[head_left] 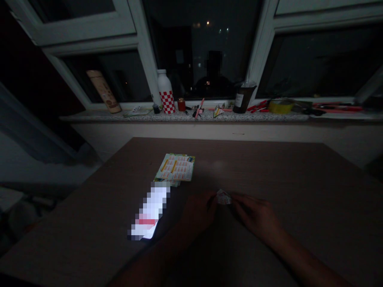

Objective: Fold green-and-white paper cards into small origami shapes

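Between my two hands is a small piece of folded printed paper (224, 197), pale with faint markings. My left hand (201, 209) pinches its left edge, while the fingertips of my right hand (256, 212) grip the right edge. Both hands are low over the brown table (299, 171), and the dim light hides the finer folds. A lit phone (151, 211), its screen blurred out, lies left of my left hand. Just beyond the phone rests a stack of printed paper sheets (176, 167) with orange and yellow print.
Along the granite windowsill (179, 116) stand a tan flask (103, 91), a white bottle with red checks (166, 91), a small red-brown jar (181, 105), and a dark drink cup (243, 97). A yellow tape roll (281, 106) lies farther right among red-handled items. Dark windows rise behind.
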`<state>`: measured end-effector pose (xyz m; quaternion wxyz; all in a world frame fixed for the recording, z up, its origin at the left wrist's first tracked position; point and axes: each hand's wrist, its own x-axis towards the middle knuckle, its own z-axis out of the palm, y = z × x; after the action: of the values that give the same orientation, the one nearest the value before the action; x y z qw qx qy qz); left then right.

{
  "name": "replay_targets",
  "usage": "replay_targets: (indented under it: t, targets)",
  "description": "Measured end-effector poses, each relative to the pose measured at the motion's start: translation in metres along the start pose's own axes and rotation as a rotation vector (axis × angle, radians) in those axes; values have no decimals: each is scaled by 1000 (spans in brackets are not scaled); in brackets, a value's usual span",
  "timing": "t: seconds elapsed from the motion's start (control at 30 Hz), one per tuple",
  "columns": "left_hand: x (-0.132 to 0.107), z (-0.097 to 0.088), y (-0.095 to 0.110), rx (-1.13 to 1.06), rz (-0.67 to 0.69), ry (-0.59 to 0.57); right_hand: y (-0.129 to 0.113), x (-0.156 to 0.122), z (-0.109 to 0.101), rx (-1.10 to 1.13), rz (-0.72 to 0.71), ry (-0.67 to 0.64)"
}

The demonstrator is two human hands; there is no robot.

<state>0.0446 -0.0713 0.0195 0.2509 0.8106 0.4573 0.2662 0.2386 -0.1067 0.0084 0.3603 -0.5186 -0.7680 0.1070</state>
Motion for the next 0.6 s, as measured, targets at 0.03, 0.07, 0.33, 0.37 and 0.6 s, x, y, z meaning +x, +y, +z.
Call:
replay_targets:
  t: [0.03,0.07,0.33,0.37,0.6]
  targets:
    - [0,0,0,7,1,-7,0,0,0,-1,5,-1]
    - [0,0,0,12,3,-12,0,0,0,-2,12,-2]
    - [-1,5,-4,13,-9,6,0,-1,2,-17,34,7]
    - [-1,5,-4,24,-32,2,1,-2,2,-19,34,3]
    - [-1,7,-2,96,-52,11,0,-2,5,-3,2,-22]
